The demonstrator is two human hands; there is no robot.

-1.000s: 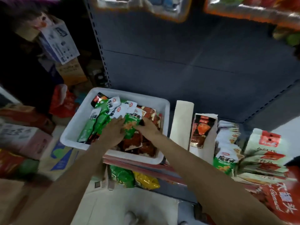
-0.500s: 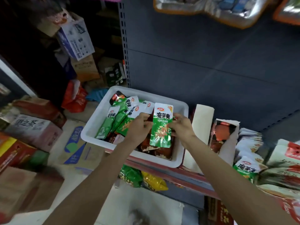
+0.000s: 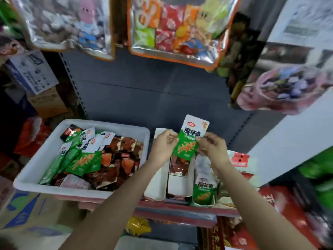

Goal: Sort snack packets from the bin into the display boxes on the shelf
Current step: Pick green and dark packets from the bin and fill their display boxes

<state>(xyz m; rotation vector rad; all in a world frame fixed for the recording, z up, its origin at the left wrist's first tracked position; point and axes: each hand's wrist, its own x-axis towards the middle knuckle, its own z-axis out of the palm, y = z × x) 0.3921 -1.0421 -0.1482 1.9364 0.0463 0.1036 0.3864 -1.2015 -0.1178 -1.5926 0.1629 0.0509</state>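
Head view: display boxes point(image 3: 177, 184) are set on the shelf point(image 3: 173, 208). Above them a green packet point(image 3: 191, 139) is pinched upright between left hand point(image 3: 163, 147) and right hand point(image 3: 212, 147). White bin point(image 3: 43, 159) is beside, packets inside.

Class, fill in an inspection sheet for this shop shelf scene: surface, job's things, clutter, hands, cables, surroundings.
Surface: red-edged shelf carries bin and boxes.
Job's things: white plastic bin holds green and dark red packets; green-and-white snack packet held above white cardboard display boxes.
Clutter: yellow packet below the shelf.
Hands: left hand and right hand both pinch the held packet.
Cables: nothing seen.
Surroundings: hanging clear snack bags overhead; cardboard cartons at left.
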